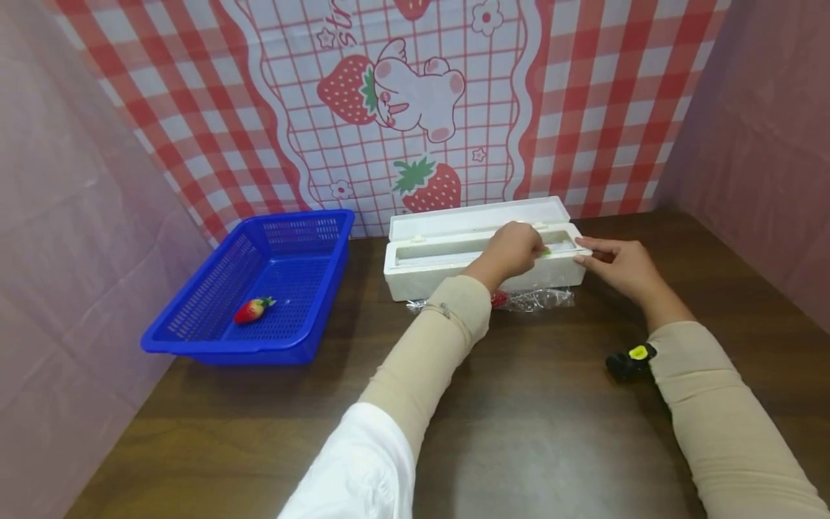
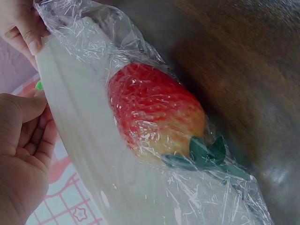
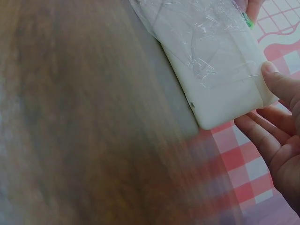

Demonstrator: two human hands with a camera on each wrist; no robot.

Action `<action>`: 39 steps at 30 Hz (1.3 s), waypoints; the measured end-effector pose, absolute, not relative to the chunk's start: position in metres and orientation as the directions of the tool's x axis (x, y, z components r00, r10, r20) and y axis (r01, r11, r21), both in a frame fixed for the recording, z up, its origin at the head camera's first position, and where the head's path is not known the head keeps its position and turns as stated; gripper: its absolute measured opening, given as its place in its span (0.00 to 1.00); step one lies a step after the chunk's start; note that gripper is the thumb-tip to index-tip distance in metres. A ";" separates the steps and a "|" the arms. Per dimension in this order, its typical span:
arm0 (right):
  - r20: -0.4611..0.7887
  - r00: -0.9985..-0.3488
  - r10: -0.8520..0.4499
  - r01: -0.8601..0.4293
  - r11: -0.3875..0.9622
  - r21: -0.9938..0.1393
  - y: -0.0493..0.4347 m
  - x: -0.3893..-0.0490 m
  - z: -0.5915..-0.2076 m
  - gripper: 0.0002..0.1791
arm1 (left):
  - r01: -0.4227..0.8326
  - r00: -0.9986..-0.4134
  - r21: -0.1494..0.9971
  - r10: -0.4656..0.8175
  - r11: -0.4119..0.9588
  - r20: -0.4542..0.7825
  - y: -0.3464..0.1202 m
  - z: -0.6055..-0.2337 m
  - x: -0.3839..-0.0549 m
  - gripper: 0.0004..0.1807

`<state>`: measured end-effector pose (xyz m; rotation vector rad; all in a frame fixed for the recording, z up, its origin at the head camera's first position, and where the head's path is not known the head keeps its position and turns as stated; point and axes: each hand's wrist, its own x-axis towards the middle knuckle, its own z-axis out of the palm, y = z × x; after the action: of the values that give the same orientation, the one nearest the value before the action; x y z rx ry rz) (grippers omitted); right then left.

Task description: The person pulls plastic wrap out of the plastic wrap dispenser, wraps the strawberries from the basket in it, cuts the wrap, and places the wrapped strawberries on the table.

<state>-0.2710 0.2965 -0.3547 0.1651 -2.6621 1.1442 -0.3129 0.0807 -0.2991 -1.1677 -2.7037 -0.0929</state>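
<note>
A long white cling film dispenser (image 1: 408,283) stands on the table with its lid raised behind it. My left hand (image 1: 516,249) reaches over its front with curled fingers and pinches a small green slider (image 1: 547,252) at the box's top edge. With thumb and fingers, my right hand (image 1: 625,270) grips the right end of the box. Clear cling film (image 2: 93,40) hangs down the front of the box. Wrapped in that film is a red and yellow strawberry (image 2: 154,112) with green leaves; in the head view my left arm mostly hides it.
A blue plastic basket (image 1: 308,335) sits to the left, holding another strawberry (image 1: 251,311) with its leaves. A black strap with a yellow mark (image 1: 638,352) is at my right wrist. Behind the table hangs a red checked cloth (image 1: 603,108) with strawberry prints.
</note>
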 end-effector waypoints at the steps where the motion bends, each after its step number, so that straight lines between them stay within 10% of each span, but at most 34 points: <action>1: 0.257 -0.966 -0.010 -0.193 0.687 -0.700 0.296 -0.271 -0.355 0.31 | 0.727 -0.669 -0.023 0.716 0.686 0.202 0.080 -0.299 -0.313 0.11; 39: 0.290 -0.957 -0.011 -0.219 0.684 -0.696 0.298 -0.271 -0.356 0.30 | 0.690 -0.711 0.023 0.672 0.723 0.207 0.046 -0.304 -0.315 0.12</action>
<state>-0.2709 0.2975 -0.3563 0.1837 -2.6346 1.1388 -0.3148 0.0461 -0.3039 -1.0951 -2.7421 -0.1464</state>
